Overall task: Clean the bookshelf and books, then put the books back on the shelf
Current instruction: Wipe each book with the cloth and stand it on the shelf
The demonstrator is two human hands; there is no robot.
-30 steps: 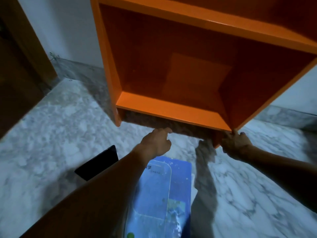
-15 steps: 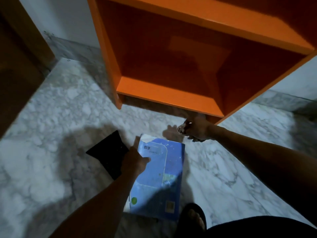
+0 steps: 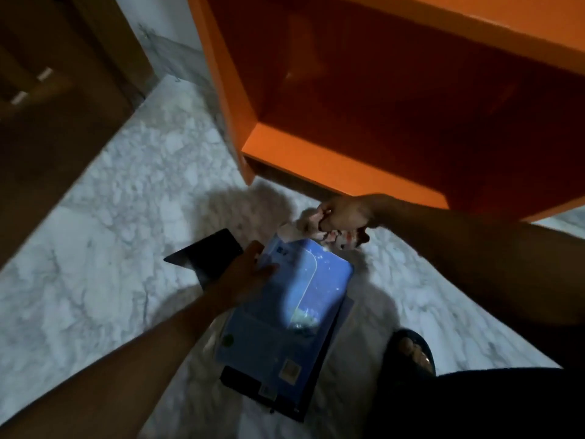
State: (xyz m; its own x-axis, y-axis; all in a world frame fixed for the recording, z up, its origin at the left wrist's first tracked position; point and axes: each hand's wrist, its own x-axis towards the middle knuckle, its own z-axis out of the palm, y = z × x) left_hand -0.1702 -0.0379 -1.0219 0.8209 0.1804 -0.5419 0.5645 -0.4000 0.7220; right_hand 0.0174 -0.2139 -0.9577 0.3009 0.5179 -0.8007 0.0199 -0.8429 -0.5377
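A blue glossy paperback book is gripped at its far left corner by the left hand, thumb on the cover and fingers curled beneath the edge. It is held on top of a stack on the white-and-grey marble floor; a dark-covered book is seen under its near edge. A flat black rectangular object lies on the floor just left of the stack, partly hidden by the left hand. A crumpled pale patterned cloth is clutched in the closed right hand, above the book's far edge. The orange wooden bookshelf stands at the far right, its lower compartment facing the person. A dark sandal is seen at the near right.
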